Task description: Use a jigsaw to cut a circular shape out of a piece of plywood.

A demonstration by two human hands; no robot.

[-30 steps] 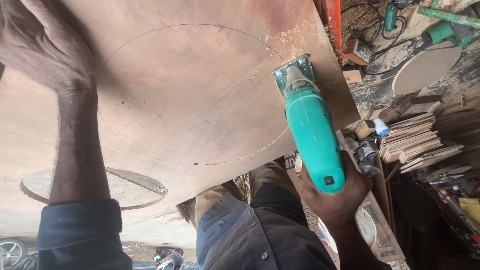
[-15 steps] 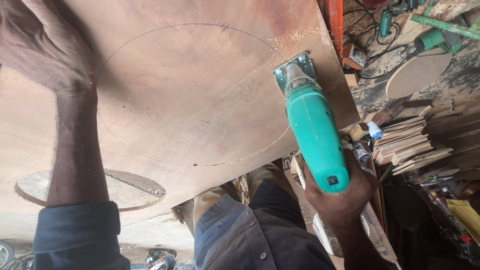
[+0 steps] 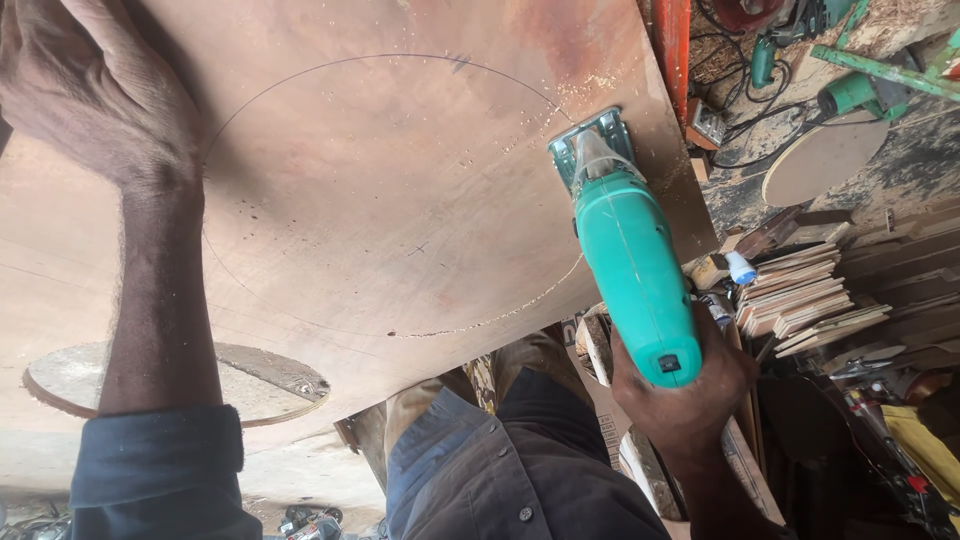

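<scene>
Cluttered workshop from the head camera: one large plywood sheet (image 3: 400,200) with one pencilled circle (image 3: 390,195), one cut wooden disc (image 3: 175,385) below, one stack of offcuts (image 3: 810,295) at right. Left hand (image 3: 95,95) spread flat on the sheet; right hand (image 3: 680,395) closed around one green jigsaw (image 3: 625,255) (shoe resting on the sheet's right part, on the line). Probably stiff but springy when unsupported, so best pressed down near the cut; likely hefty, gripped at the rear.
</scene>
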